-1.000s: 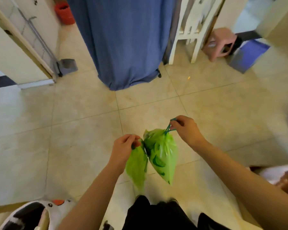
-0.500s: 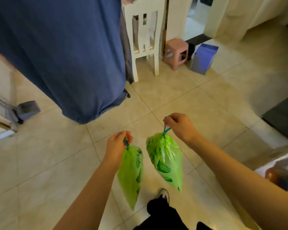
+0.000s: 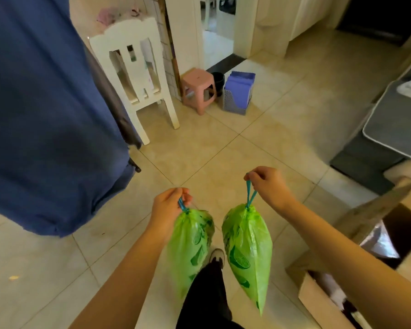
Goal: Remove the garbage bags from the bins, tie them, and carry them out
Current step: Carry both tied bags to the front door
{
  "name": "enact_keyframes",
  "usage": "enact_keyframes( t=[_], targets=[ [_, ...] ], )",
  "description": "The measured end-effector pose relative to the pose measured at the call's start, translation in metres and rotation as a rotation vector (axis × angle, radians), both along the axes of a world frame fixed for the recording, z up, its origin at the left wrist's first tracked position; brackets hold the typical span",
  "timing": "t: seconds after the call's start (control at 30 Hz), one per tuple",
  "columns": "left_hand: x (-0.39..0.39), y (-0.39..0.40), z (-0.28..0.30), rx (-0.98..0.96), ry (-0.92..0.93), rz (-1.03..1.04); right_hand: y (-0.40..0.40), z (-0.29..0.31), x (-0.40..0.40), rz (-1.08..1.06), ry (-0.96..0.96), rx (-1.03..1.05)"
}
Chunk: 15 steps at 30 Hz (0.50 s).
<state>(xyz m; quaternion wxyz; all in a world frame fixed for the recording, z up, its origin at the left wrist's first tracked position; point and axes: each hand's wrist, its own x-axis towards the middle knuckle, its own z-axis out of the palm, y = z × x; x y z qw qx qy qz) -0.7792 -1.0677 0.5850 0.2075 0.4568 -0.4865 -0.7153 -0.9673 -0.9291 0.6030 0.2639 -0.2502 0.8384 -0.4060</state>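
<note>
Two green garbage bags with dark green prints hang over the tiled floor, each cinched shut by a teal drawstring. My left hand (image 3: 169, 205) grips the drawstring of the left garbage bag (image 3: 190, 248). My right hand (image 3: 268, 184) pinches the drawstring loop of the right garbage bag (image 3: 247, 248), holding it slightly higher. The bags hang a little apart, side by side, above my dark trouser leg (image 3: 207, 295) and shoe.
A large blue cloth (image 3: 45, 115) hangs at the left. A white chair (image 3: 138, 74), a pink stool (image 3: 198, 89) and a purple basket (image 3: 239, 95) stand ahead by a doorway. An open cardboard box (image 3: 323, 298) is at the right, a grey mat (image 3: 396, 129) beyond it.
The bags have come apart from each other and now hang separately, one per hand. My view has turned right and forward, with the chair, stool and doorway closer.
</note>
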Motion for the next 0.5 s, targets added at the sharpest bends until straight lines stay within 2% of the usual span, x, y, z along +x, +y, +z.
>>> enact_keyframes(
  t=[0.27, 0.5],
  targets=[
    [-0.191, -0.060, -0.002, -0.013, 0.008, -0.225, -0.031, 0.016, -0.172, -0.152, 0.050, 0.076],
    [-0.362, -0.108, 0.001, -0.174, -0.066, -0.432, -0.041, 0.037, -0.309, -0.243, 0.146, 0.120]
  ],
)
